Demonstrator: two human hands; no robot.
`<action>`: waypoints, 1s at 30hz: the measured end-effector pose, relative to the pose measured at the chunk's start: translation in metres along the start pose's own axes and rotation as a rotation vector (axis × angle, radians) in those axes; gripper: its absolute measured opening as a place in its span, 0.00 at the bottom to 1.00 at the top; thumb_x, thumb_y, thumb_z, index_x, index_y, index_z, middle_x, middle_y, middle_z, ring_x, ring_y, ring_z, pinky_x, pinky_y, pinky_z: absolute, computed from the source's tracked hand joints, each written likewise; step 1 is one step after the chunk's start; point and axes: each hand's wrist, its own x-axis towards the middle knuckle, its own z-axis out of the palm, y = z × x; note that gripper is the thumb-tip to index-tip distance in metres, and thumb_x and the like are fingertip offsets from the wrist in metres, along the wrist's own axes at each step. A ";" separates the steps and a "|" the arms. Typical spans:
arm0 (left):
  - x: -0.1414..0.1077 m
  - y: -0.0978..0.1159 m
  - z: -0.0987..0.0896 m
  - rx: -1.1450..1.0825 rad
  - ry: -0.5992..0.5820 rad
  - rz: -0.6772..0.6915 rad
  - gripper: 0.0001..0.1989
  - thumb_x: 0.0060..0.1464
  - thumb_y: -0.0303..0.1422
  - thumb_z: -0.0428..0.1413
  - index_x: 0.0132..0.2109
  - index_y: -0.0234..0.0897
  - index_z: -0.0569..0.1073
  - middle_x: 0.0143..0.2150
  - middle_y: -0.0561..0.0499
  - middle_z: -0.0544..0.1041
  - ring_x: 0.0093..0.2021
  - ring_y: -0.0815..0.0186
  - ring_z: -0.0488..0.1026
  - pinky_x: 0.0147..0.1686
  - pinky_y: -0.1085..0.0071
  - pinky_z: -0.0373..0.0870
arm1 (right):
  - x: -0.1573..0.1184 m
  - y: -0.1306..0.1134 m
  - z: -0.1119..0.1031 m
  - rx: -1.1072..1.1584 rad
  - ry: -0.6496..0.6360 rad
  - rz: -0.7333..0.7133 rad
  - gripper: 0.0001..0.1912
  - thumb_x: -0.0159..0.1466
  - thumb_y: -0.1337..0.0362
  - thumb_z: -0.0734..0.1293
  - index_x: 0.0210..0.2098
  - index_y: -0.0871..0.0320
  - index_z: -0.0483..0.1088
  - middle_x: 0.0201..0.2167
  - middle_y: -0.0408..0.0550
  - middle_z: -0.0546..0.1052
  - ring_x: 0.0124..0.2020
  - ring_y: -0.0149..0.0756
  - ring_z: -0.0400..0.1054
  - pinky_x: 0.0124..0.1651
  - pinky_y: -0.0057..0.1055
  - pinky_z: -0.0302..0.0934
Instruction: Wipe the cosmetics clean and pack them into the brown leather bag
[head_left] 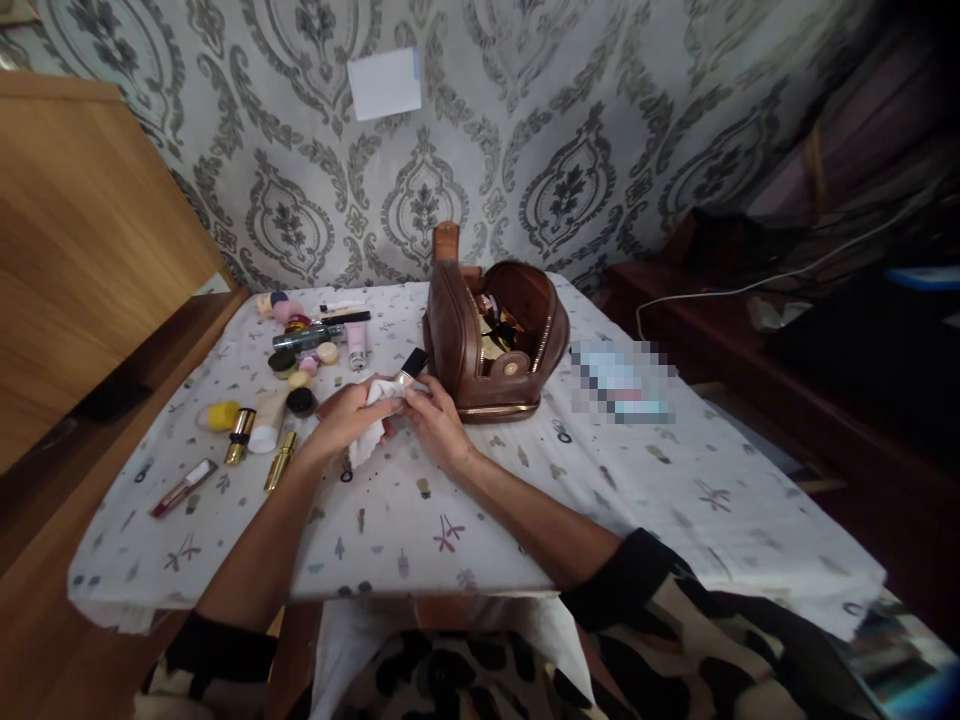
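Near the middle of the table, both hands meet around a small cosmetic bottle (413, 366) with a tall black cap, which tilts up to the right. My left hand (346, 414) is closed on a white cloth (365, 446) that wraps the bottle's lower part and hangs below the fingers. From the other side, my right hand (441, 424) grips the bottle just under its cap. Fingers and cloth hide most of the bottle's body. Right behind my right hand stands a brown makeup bag (452, 345), unzipped, with several items inside.
Left on the patterned tablecloth (480, 540) lie several cosmetics: a pink tube (357, 342), a white tube (267, 424), a gold lipstick (280, 462), a lip gloss (184, 487) and a dark jar (301, 401). A blurred-out flat object (622, 382) lies right of the bag.
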 end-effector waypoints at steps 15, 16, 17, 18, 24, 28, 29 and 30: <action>-0.006 0.010 -0.015 0.230 -0.008 0.135 0.17 0.47 0.44 0.64 0.39 0.39 0.73 0.27 0.56 0.72 0.27 0.68 0.68 0.26 0.75 0.62 | -0.003 -0.003 0.002 -0.028 0.011 0.029 0.24 0.48 0.48 0.77 0.35 0.60 0.74 0.32 0.45 0.77 0.36 0.34 0.70 0.41 0.32 0.66; -0.007 0.010 -0.015 0.210 -0.007 0.128 0.16 0.48 0.45 0.63 0.38 0.38 0.72 0.26 0.57 0.71 0.25 0.69 0.67 0.24 0.75 0.61 | -0.003 -0.006 0.002 -0.018 -0.013 0.028 0.24 0.48 0.49 0.78 0.37 0.59 0.74 0.33 0.45 0.77 0.36 0.35 0.70 0.41 0.32 0.67; -0.006 0.010 -0.015 0.193 0.004 0.123 0.17 0.49 0.46 0.62 0.37 0.38 0.72 0.26 0.56 0.70 0.25 0.70 0.66 0.23 0.76 0.60 | -0.004 -0.008 0.002 -0.014 -0.030 0.026 0.25 0.48 0.50 0.78 0.39 0.58 0.74 0.35 0.46 0.78 0.37 0.35 0.70 0.41 0.32 0.67; -0.006 0.010 -0.015 0.179 0.028 0.122 0.17 0.50 0.47 0.62 0.37 0.37 0.73 0.26 0.55 0.71 0.25 0.70 0.66 0.23 0.75 0.60 | -0.004 -0.009 0.002 -0.012 -0.039 0.024 0.26 0.48 0.51 0.78 0.41 0.58 0.73 0.36 0.46 0.78 0.37 0.35 0.71 0.41 0.32 0.67; -0.003 0.009 -0.012 0.073 0.190 0.028 0.23 0.51 0.53 0.58 0.34 0.34 0.75 0.29 0.50 0.76 0.29 0.64 0.70 0.28 0.71 0.65 | -0.004 -0.012 0.000 -0.002 -0.065 0.034 0.24 0.50 0.55 0.79 0.41 0.55 0.70 0.37 0.44 0.79 0.35 0.32 0.71 0.34 0.27 0.64; -0.006 0.011 -0.007 0.031 0.151 -0.015 0.27 0.52 0.57 0.56 0.36 0.34 0.75 0.29 0.50 0.76 0.28 0.64 0.70 0.27 0.71 0.64 | -0.003 -0.015 -0.001 -0.013 -0.135 0.080 0.23 0.50 0.55 0.78 0.41 0.56 0.71 0.35 0.43 0.78 0.34 0.31 0.70 0.32 0.26 0.64; -0.007 0.012 -0.005 0.038 0.146 0.013 0.27 0.52 0.57 0.56 0.36 0.35 0.75 0.29 0.50 0.76 0.28 0.64 0.71 0.27 0.71 0.64 | -0.004 -0.015 -0.001 -0.015 -0.164 0.096 0.23 0.51 0.55 0.78 0.41 0.56 0.71 0.34 0.43 0.77 0.33 0.31 0.70 0.32 0.26 0.64; -0.008 0.013 -0.003 0.044 0.147 0.038 0.27 0.52 0.57 0.56 0.35 0.35 0.74 0.29 0.50 0.76 0.28 0.65 0.71 0.27 0.72 0.65 | -0.004 -0.014 -0.001 -0.016 -0.196 0.115 0.23 0.51 0.55 0.78 0.42 0.56 0.72 0.33 0.42 0.77 0.32 0.31 0.70 0.32 0.26 0.64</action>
